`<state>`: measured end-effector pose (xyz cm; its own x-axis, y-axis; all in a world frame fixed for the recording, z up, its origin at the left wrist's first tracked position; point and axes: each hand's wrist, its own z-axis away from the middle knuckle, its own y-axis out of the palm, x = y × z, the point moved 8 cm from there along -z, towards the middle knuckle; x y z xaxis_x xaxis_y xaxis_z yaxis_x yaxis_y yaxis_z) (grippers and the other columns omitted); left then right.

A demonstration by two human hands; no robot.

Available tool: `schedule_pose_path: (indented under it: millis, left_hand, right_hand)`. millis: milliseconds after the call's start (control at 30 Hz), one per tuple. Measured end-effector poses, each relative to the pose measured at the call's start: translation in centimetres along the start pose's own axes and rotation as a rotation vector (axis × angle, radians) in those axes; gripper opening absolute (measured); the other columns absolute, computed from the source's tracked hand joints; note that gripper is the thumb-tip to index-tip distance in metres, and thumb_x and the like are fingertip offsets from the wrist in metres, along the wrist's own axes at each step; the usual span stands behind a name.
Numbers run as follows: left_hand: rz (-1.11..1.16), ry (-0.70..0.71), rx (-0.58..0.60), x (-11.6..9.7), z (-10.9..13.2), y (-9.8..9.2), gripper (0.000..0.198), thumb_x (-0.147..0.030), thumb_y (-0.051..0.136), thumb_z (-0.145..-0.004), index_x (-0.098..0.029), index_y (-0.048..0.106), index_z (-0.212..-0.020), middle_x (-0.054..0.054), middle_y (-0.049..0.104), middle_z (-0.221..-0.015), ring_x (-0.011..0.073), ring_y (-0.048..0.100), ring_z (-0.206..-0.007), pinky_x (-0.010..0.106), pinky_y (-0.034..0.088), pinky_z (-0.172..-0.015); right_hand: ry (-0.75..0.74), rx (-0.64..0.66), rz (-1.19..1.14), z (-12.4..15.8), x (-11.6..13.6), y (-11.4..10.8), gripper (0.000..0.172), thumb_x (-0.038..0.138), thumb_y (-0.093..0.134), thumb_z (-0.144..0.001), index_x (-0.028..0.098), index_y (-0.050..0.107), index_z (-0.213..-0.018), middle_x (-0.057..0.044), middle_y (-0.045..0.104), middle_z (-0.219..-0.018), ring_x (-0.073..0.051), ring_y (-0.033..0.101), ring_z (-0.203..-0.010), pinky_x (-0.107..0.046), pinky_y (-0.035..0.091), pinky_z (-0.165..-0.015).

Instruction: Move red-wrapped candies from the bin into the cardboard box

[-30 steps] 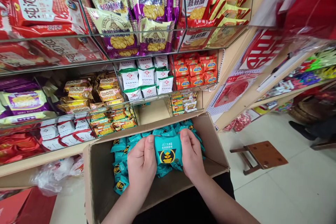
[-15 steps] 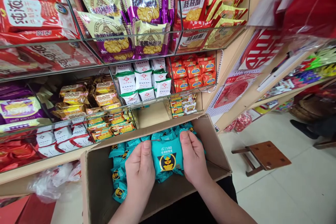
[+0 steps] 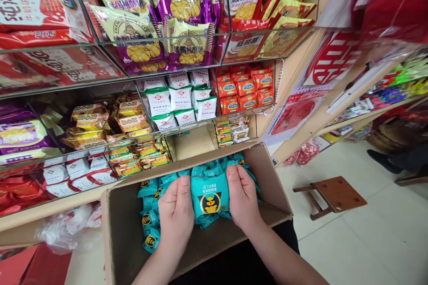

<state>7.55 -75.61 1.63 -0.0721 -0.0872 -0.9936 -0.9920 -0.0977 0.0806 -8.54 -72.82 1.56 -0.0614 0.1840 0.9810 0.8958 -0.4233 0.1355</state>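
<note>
I see a stack of teal snack packets (image 3: pixel 210 196) pressed between my left hand (image 3: pixel 176 211) and right hand (image 3: pixel 242 198), both clamped on its sides, over the cardboard box's (image 3: pixel 123 227) far edge, where more teal packets (image 3: pixel 150 225) lie. A wooden stool (image 3: pixel 329 195) stands on the floor, well apart.

Bright even daylight, glare on glass shelves (image 3: pixel 100 75), wide-angle edge distortion.
</note>
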Motion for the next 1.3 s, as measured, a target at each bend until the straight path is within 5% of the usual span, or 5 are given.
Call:
schedule_pose_path:
  millis: [267,867,1300]
  left_hand:
    - [0.112,-0.102,-0.053,0.4,-0.1,0.0,0.036,-0.049,0.06,-0.072,-0.017,0.053,-0.055,-0.004,0.05,-0.047,0.0105,0.046,-0.045,0.021,0.038,-0.044]
    - [-0.253,0.284,-0.046,-3.9,-3.4,-1.2,0.042,-0.044,0.044,-0.083,-0.021,0.031,-0.051,-0.006,0.025,-0.052,0.0101,0.025,-0.049,0.022,0.024,-0.045]
    - [-0.412,0.401,-0.065,-5.2,-4.2,-0.8,0.037,-0.036,0.043,-0.085,-0.02,0.036,-0.051,-0.006,0.026,-0.051,0.0105,0.026,-0.049,0.023,0.025,-0.046]
  right_hand:
    - [0.119,0.015,-0.118,-0.1,-2.2,1.2,0.036,0.045,0.04,-0.086,0.019,0.032,-0.063,0.004,0.027,-0.06,-0.009,0.028,-0.056,-0.023,0.025,-0.051]
    - [-0.194,0.065,0.065,-3.4,1.8,3.8,0.033,0.037,0.036,-0.089,0.02,0.03,-0.061,0.005,0.028,-0.057,-0.01,0.028,-0.053,-0.023,0.026,-0.05]
    - [-0.322,0.035,0.157,-4.3,2.4,3.9,0.032,0.034,0.037,-0.089,0.021,0.029,-0.061,0.005,0.029,-0.055,-0.009,0.029,-0.051,-0.023,0.025,-0.049]
